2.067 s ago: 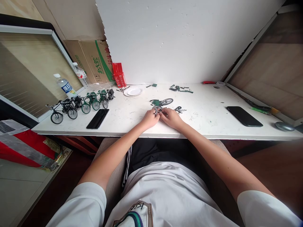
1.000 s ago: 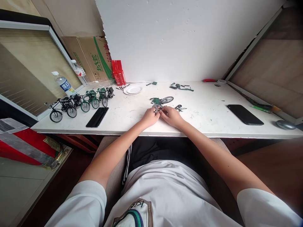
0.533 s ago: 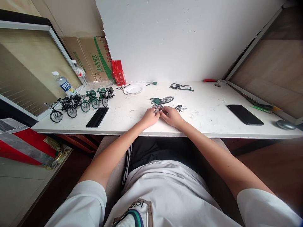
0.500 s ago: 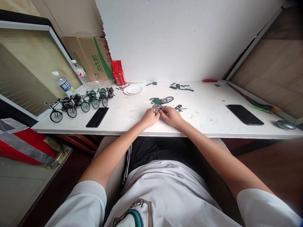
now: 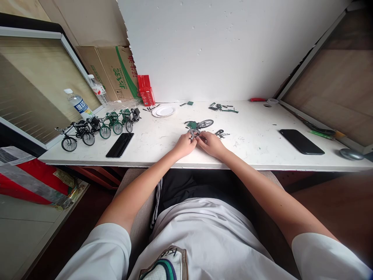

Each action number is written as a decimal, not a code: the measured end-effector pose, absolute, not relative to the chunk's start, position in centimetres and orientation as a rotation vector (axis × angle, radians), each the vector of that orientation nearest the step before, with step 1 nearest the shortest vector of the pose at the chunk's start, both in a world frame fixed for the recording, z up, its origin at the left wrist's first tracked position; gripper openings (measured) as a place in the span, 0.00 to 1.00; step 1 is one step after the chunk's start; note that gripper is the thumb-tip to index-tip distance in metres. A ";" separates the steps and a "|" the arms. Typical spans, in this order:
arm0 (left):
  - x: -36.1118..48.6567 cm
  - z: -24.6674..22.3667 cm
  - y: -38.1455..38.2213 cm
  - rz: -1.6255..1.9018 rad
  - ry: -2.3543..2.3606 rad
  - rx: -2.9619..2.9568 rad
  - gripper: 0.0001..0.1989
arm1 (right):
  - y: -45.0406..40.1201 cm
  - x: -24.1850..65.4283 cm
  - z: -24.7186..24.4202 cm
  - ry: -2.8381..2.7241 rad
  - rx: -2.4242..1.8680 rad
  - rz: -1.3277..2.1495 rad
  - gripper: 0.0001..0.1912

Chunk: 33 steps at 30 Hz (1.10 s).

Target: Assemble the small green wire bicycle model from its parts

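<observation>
My left hand (image 5: 185,145) and my right hand (image 5: 212,144) meet near the front of the white table, fingers closed around a small silver and dark model bicycle part (image 5: 192,133). The fingers hide much of this part, so its exact kind cannot be made out. Just beyond the fingertips lie a green piece (image 5: 191,124) and a small spoked wheel (image 5: 205,123); whether they join the held part is unclear. Small black and silver pieces (image 5: 222,134) rest right of my right hand.
Several finished model bicycles (image 5: 109,124) stand at the left, behind a phone (image 5: 120,145). White plates (image 5: 163,111), a red box (image 5: 146,90) and loose dark green parts (image 5: 223,107) are at the back. Another phone (image 5: 302,141) lies at the right, near a grey mouse-like object (image 5: 351,154).
Both hands stay in nearly the same place, with only slight finger movement at the held part. Nothing else has visibly moved.
</observation>
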<state>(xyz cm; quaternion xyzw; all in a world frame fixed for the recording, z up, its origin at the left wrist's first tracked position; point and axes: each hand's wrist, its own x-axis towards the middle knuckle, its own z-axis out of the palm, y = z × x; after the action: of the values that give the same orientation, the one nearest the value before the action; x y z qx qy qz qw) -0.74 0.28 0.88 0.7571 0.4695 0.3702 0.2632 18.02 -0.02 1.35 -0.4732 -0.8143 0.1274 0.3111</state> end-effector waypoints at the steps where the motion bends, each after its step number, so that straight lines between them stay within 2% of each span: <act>1: -0.7 0.9 0.3 1.002 1.268 2.048 0.16 | 0.0 18.0 1.3 -2.148 -1.248 0.336 0.13; 33: -0.8 0.9 0.2 0.984 1.263 2.045 0.16 | -0.2 17.9 1.5 -2.154 -1.259 0.346 0.14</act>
<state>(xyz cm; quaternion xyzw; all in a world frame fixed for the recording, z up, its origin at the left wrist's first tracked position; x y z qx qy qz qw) -0.81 0.23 0.91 0.7583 0.4685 0.3650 0.2688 17.93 -0.18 1.54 -0.4758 -0.8140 0.1307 0.3065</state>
